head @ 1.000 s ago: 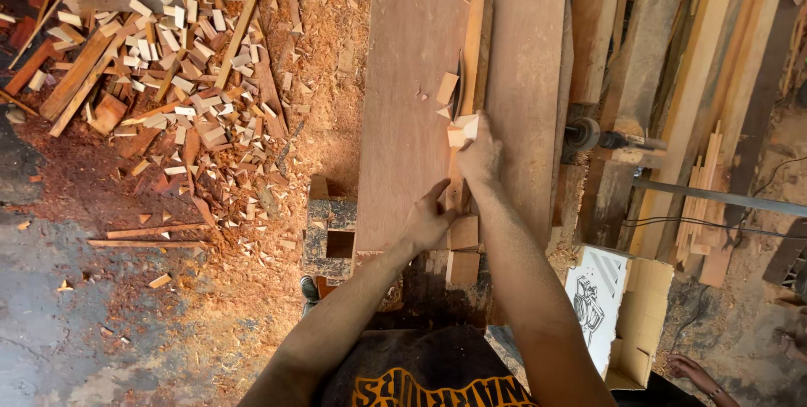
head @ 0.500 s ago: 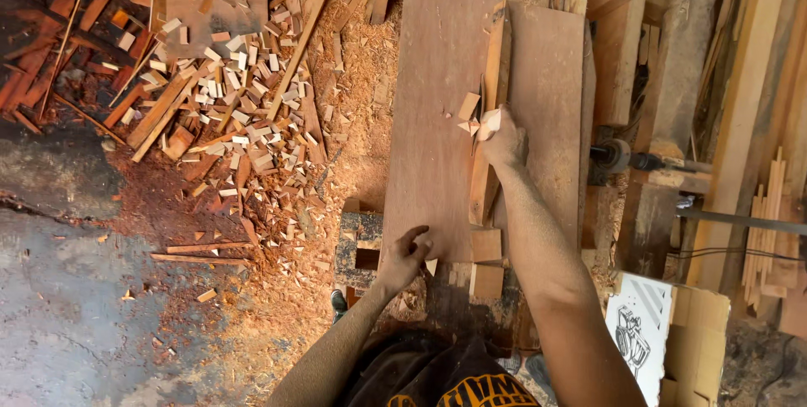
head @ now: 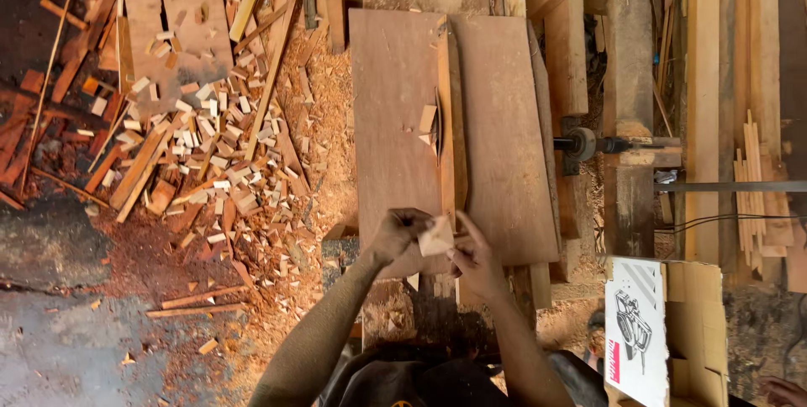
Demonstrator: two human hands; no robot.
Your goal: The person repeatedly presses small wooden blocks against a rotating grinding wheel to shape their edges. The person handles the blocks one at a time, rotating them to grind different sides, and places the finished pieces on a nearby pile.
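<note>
Head view shows us both hands meeting at the near edge of the saw table [head: 395,104], at about 6 o'clock of the picture. Our left hand [head: 397,235] curls its fingers around the left side of a small pale wood block [head: 436,236], thumb and fingertips pinching it. Our right hand [head: 477,260] touches the block from the 4 o'clock side, its forefinger stretched up along the block's right edge and the other fingers loosely bent beneath; we cannot tell how firmly it grips. The block sits just at the near end of the upright wooden fence [head: 450,121], which runs from 12 to 6 o'clock down the middle of the table. Beside the fence, at 12 o'clock of our hands, the saw blade [head: 437,125] shows as a thin dark sliver, with another small offcut [head: 428,118] lying just left of it. At 9 to 10 o'clock, a heap of cut blocks [head: 202,155] lies on red sawdust [head: 311,121] among long strips. At 4 o'clock stands a cardboard box [head: 664,331], and at 3 o'clock a stack of planks [head: 714,79].
</note>
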